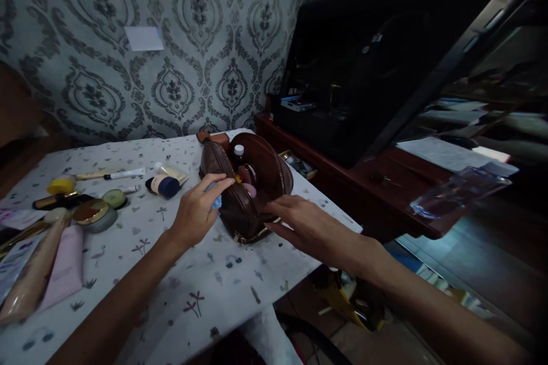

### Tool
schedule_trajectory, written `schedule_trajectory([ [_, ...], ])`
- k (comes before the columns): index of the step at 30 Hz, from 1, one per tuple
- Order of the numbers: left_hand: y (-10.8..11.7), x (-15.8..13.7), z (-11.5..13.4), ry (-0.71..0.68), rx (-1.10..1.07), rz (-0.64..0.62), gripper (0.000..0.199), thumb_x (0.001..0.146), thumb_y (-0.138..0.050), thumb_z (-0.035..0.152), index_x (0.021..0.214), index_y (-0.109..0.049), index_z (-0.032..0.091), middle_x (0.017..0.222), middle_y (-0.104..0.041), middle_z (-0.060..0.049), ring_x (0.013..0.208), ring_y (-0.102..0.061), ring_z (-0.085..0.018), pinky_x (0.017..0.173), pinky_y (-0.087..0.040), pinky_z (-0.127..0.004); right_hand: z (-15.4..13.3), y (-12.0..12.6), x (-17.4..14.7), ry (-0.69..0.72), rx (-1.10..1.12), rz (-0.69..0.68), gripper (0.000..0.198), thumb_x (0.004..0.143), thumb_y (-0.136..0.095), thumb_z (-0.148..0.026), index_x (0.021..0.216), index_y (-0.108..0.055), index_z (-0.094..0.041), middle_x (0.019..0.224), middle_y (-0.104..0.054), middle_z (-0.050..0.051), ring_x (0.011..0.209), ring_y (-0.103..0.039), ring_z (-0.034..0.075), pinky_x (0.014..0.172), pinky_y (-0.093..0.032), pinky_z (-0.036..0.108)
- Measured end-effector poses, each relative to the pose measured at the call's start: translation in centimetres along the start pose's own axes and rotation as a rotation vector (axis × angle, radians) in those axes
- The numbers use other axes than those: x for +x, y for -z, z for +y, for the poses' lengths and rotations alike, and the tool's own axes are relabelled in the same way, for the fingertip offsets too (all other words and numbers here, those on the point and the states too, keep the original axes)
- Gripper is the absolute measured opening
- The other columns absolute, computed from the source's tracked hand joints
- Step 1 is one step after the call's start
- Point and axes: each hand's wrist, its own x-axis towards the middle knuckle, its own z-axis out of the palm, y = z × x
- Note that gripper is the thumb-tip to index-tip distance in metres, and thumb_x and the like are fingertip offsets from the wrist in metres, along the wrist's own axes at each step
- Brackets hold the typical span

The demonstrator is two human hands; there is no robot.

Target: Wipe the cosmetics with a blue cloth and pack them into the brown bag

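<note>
A brown zippered cosmetic bag (233, 219) stands unzipped on the table, its mouth spread wide. Inside it I see a small dark bottle with a white cap (238, 151), a round reddish-brown container (247, 173) and a pink rounded item (249, 189). My left hand (197, 208) is closed around a crumpled blue cloth (216, 201) at the bag's left rim; part of the cloth is hidden by the fingers. My right hand (302, 222) grips the bag's near right rim, fingers over the edge and thumb outside.
Left on the patterned tablecloth (171, 291) lie a pink tube (66, 265), a beige tube (38, 268), a round jar (95, 215) and a dark-blue-capped bottle (166, 186). At right, a large black television (363, 63) and a clear plastic case (460, 191) rest on dark red furniture.
</note>
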Motion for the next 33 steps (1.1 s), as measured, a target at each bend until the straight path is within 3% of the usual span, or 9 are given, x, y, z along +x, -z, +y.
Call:
schedule_trajectory([
  [8, 0.4, 0.8, -0.1, -0.022, 0.012, -0.065, 0.064, 0.071, -0.041, -0.002, 0.129, -0.057, 0.020, 0.131, -0.057, -0.010, 0.118, -0.059, -0.024, 0.094, -0.055, -0.037, 0.0, -0.6, 0.4, 0.074, -0.031, 0.077, 0.016, 0.096, -0.054, -0.025, 0.100, -0.067, -0.016, 0.094, -0.071, 0.011, 0.092, -0.067, 0.025, 0.083, -0.052, 0.039],
  [12, 0.5, 1.0, 0.3, 0.019, 0.015, -0.100, 0.062, 0.074, -0.042, 0.000, 0.131, -0.055, 0.021, 0.134, -0.055, -0.009, 0.119, -0.059, -0.024, 0.097, -0.053, -0.037, 0.3, -1.6, 0.7, 0.075, -0.015, 0.267, 0.022, 0.098, -0.049, -0.028, 0.092, -0.068, -0.018, 0.093, -0.072, 0.011, 0.085, -0.070, 0.025, 0.077, -0.055, 0.037],
  [16, 0.2, -0.1, 0.2, 0.117, 0.032, -0.106, 0.070, 0.078, -0.042, 0.001, 0.144, -0.038, 0.024, 0.135, -0.049, -0.010, 0.122, -0.055, -0.022, 0.100, -0.051, -0.036, 0.5, -3.3, 1.2, 0.082, 0.026, 0.533, 0.027, 0.099, -0.047, -0.034, 0.117, -0.062, -0.020, 0.106, -0.072, 0.012, 0.089, -0.071, 0.024, 0.076, -0.058, 0.036],
  [19, 0.3, -1.6, -0.6, 0.205, 0.105, -0.178, 0.074, 0.077, -0.042, 0.000, 0.146, -0.030, 0.023, 0.135, -0.045, -0.011, 0.117, -0.056, -0.023, 0.092, -0.055, -0.037, 0.3, -4.3, 1.7, 0.100, 0.002, 0.649, 0.043, 0.098, -0.048, -0.035, 0.138, -0.048, -0.022, 0.123, -0.066, 0.014, 0.102, -0.069, 0.027, 0.082, -0.059, 0.039],
  [21, 0.8, -2.6, -1.2, 0.255, 0.178, -0.256, 0.070, 0.077, -0.043, -0.001, 0.143, -0.033, 0.021, 0.131, -0.048, -0.011, 0.112, -0.057, -0.024, 0.085, -0.056, -0.036, 0.0, -4.8, 1.9, 0.118, -0.015, 0.678, 0.048, 0.098, -0.048, -0.034, 0.144, -0.043, -0.023, 0.132, -0.061, 0.016, 0.112, -0.066, 0.029, 0.086, -0.058, 0.040],
  [24, 1.7, -4.4, -2.4, 0.306, 0.303, -0.383, 0.046, 0.083, -0.043, 0.001, 0.125, -0.047, 0.021, 0.118, -0.053, -0.009, 0.104, -0.058, -0.023, 0.078, -0.055, -0.034, -0.8, -5.3, 2.3, 0.122, -0.025, 0.696, 0.048, 0.098, -0.049, -0.031, 0.145, -0.043, -0.024, 0.141, -0.053, 0.016, 0.123, -0.059, 0.031, 0.093, -0.056, 0.044],
  [28, 2.9, -7.0, -4.4, 0.350, 0.409, -0.475, 0.016, 0.099, -0.044, 0.026, 0.112, -0.053, 0.021, 0.112, -0.055, -0.008, 0.101, -0.056, -0.022, 0.074, -0.052, -0.031, -2.5, -5.9, 2.7, 0.173, -0.025, 0.789, 0.040, 0.094, -0.053, -0.021, 0.134, -0.054, -0.029, 0.144, -0.048, 0.014, 0.136, -0.047, 0.035, 0.104, -0.048, 0.054],
  [31, 3.8, -8.6, -5.8, 0.361, 0.418, -0.501, 0.035, 0.096, -0.050, 0.050, 0.114, -0.055, 0.021, 0.114, -0.054, -0.009, 0.104, -0.053, -0.025, 0.074, -0.051, -0.032, -4.2, -6.9, 3.1, 0.293, 0.014, 0.840, 0.037, 0.089, -0.057, -0.012, 0.123, -0.060, -0.027, 0.140, -0.052, 0.013, 0.135, -0.048, 0.034, 0.103, -0.050, 0.052],
  [33, 4.3, -9.3, -6.3, 0.373, 0.430, -0.489, 0.041, 0.094, -0.051, 0.056, 0.116, -0.055, 0.021, 0.116, -0.054, -0.010, 0.105, -0.052, -0.026, 0.076, -0.051, -0.034, -5.3, -7.8, 3.7, 0.398, 0.051, 0.812, 0.035, 0.088, -0.057, -0.008, 0.118, -0.061, -0.024, 0.135, -0.057, 0.014, 0.131, -0.052, 0.032, 0.099, -0.053, 0.050],
])
